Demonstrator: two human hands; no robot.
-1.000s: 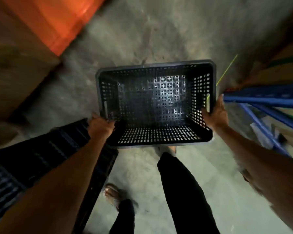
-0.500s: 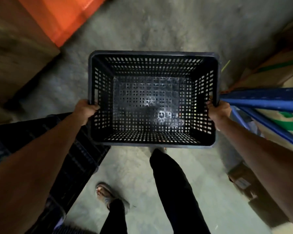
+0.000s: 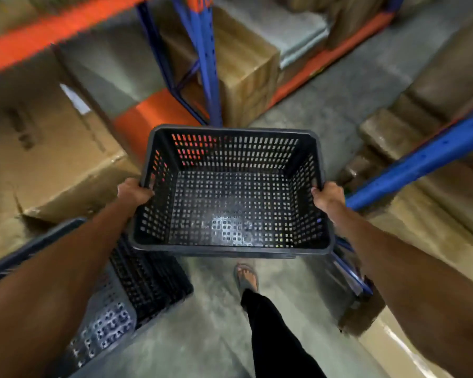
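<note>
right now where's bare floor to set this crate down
Bare floor lies just below the crate, between the second crate at left and the leg. A wider strip runs ahead, between the blue upright and the boxes at right. Crowded: boxes at left, blue beam at right.

Crate [image 3: 230,203] between left hand [image 3: 133,192] and right hand [image 3: 328,196], above floor [image 3: 202,339]; another crate [image 3: 148,282] lower left, rack post [image 3: 206,64] beyond.

two black perforated plastic crates: held crate [image 3: 235,151] at centre, second crate [image 3: 148,279] at 7 o'clock. two hands: left hand [image 3: 133,190], right hand [image 3: 328,196]. one sandalled foot [image 3: 247,276].
</note>
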